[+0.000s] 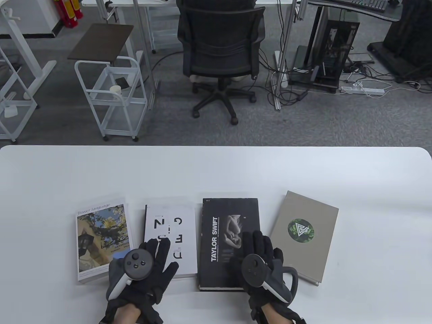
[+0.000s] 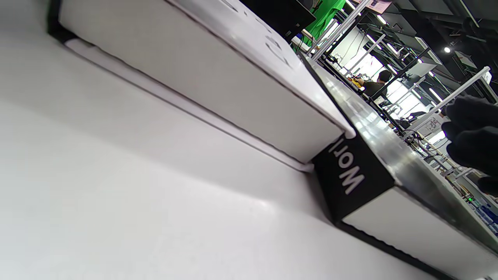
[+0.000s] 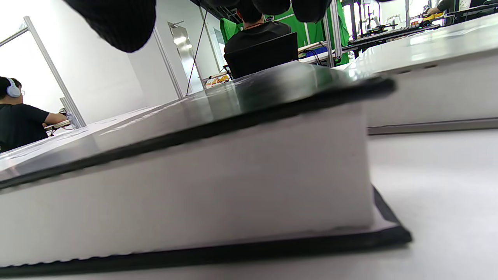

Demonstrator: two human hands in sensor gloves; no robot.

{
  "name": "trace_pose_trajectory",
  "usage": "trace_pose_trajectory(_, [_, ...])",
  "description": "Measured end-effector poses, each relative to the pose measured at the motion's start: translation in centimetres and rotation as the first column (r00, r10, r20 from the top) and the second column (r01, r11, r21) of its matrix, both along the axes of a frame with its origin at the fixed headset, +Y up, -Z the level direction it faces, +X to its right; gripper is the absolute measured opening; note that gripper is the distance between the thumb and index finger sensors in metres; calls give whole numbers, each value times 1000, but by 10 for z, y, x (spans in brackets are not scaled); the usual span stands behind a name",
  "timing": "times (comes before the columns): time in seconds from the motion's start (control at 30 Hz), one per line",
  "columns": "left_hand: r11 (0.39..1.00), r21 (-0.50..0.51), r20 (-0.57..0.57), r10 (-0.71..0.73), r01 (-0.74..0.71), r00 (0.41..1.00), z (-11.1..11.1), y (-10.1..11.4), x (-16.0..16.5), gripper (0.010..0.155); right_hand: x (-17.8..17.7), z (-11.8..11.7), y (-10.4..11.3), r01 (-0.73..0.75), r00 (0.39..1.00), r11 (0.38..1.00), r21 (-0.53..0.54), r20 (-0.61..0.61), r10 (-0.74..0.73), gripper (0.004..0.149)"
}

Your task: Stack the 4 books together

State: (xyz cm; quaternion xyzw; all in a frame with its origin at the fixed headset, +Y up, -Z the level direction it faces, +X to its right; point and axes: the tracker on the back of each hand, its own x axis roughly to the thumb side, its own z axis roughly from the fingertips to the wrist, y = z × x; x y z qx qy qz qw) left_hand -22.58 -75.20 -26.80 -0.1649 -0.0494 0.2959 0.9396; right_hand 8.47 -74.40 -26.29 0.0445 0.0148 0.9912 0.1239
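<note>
Four books lie in a row on the white table (image 1: 216,168). From left: a flower-photo book (image 1: 99,236), a white book with black letters (image 1: 175,219), a black "Taylor Swift" book (image 1: 222,229), and a grey book with a round green emblem (image 1: 303,233). My left hand (image 1: 158,248) lies with fingers spread over the white book's near left corner. My right hand (image 1: 258,241) is stretched out over the black book's near right part. In the right wrist view its fingertips (image 3: 116,19) hang above the black cover (image 3: 194,116). The left wrist view shows the white book (image 2: 218,77) beside the black book (image 2: 358,171).
The books lie apart with narrow gaps between them. The grey book is turned slightly and also shows in the right wrist view (image 3: 428,77). Beyond the table's far edge stand an office chair (image 1: 221,50) and a white cart (image 1: 111,94).
</note>
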Motion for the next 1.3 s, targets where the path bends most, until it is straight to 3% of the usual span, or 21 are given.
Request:
trace_pose_trajectory(1.07, [999,-21,-19,33,-33,999,0,1,-5,75,-3,3,-1,-22,999,1000,-15,-47,21,74])
trace_pose_trajectory(1.3, [999,-23,-16,34,-34,999,0,0,-5,75,-7,3,-3,-40,996,998,-46,-82,36,66])
